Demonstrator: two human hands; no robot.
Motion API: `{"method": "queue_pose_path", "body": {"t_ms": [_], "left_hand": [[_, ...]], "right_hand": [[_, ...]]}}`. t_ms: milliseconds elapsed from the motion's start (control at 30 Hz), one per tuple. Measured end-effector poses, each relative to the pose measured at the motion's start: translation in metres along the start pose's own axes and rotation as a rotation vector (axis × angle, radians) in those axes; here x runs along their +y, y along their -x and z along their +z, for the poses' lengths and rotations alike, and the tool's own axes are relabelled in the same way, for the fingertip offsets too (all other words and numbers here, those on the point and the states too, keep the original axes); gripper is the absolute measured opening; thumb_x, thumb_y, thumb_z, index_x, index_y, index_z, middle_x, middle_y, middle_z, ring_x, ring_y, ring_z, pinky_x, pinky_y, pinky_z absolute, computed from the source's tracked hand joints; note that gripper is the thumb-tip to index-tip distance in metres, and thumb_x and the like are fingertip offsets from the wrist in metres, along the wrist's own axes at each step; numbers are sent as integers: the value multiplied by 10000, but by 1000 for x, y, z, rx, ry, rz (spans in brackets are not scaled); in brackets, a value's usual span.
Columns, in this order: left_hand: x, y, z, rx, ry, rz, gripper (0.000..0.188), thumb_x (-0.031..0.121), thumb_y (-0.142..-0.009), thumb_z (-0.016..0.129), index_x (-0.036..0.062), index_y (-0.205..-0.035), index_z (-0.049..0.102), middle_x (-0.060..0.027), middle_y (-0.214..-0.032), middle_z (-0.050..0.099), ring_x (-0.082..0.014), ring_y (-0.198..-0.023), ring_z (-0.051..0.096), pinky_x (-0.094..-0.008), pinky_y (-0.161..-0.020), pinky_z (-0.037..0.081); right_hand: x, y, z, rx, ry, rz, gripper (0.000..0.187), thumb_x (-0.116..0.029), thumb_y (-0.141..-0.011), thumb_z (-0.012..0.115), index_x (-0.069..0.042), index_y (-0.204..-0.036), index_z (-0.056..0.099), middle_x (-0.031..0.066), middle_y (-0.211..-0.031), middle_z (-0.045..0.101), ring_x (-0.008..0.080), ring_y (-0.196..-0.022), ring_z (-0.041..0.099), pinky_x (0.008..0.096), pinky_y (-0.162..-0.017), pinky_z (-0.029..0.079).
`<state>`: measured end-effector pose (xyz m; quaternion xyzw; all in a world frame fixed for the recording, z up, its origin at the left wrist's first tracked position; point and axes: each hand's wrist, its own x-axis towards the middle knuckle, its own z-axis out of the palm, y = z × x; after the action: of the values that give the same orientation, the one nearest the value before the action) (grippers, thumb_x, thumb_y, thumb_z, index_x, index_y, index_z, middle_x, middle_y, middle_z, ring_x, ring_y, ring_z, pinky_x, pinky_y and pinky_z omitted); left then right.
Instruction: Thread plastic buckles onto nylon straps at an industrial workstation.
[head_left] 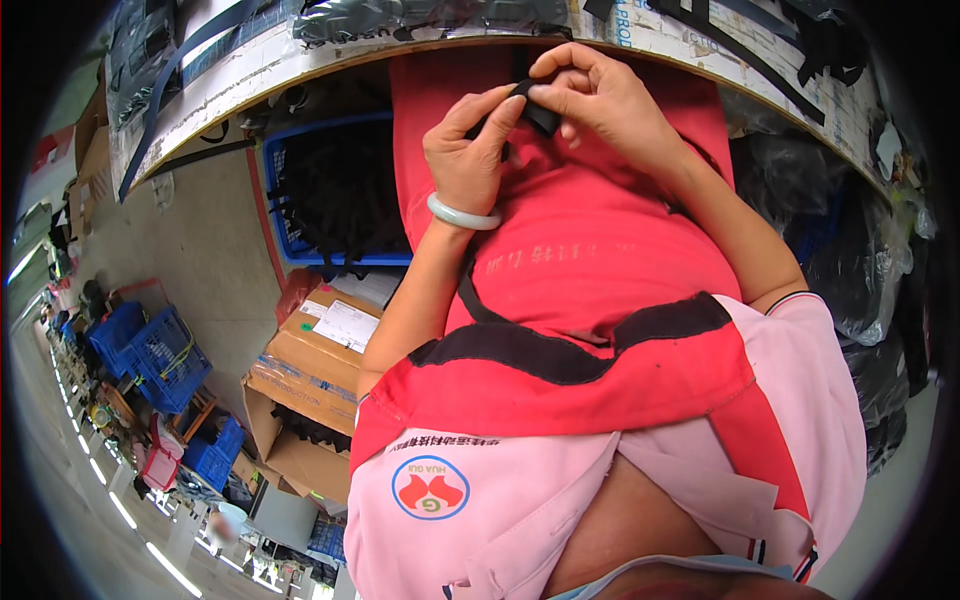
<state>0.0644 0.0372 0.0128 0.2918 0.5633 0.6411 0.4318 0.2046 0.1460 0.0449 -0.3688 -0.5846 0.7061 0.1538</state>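
Note:
A small piece of black strap (541, 118) is held between my two hands, above the lap of my red apron (590, 240). My left hand (466, 147), with a pale bangle at the wrist, pinches one side of the strap between thumb and forefinger. From the other side, the thumb and fingers of my right hand (608, 103) close on the same piece. The two thumbs nearly meet there. Part of the strap is hidden behind the fingers, so its full shape cannot be made out.
A worktable edge (480, 45) curves past beyond my hands, with plastic-wrapped black goods (430, 18) on it. Lower left stand a blue crate (272, 190) of black straps and cardboard boxes (310, 345). Clear and dark plastic bags (850, 270) crowd the right side.

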Motion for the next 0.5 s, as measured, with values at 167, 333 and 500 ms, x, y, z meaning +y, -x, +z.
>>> {"method": "queue_pose_path", "body": {"t_ms": [167, 333, 500], "left_hand": [[3, 4, -6, -53, 104, -90, 139, 7, -868, 656, -27, -996, 701, -34, -822, 625, -75, -577, 555, -198, -442, 438], [34, 13, -26, -182, 107, -279, 105, 13, -892, 603, -50, -919, 682, -52, -795, 612, -89, -556, 545, -207, -440, 411], [88, 50, -126, -84, -123, -214, 152, 90, -925, 584, -26, -991, 657, -60, -803, 625, -80, -501, 519, -189, -394, 363]], "right_hand": [[5, -4, -17, -268, -188, 341, 232, -255, -927, 629, -32, -988, 625, -26, -669, 556, 34, -536, 526, 156, -490, 426], [7, -6, -14, -265, -169, 256, 192, -239, -918, 637, -47, -922, 634, -21, -679, 571, 35, -551, 503, 166, -510, 416], [-10, -19, -59, 236, 622, -461, 155, -164, -907, 633, -33, -990, 642, 20, -765, 613, 85, -689, 577, 234, -620, 471]]}}
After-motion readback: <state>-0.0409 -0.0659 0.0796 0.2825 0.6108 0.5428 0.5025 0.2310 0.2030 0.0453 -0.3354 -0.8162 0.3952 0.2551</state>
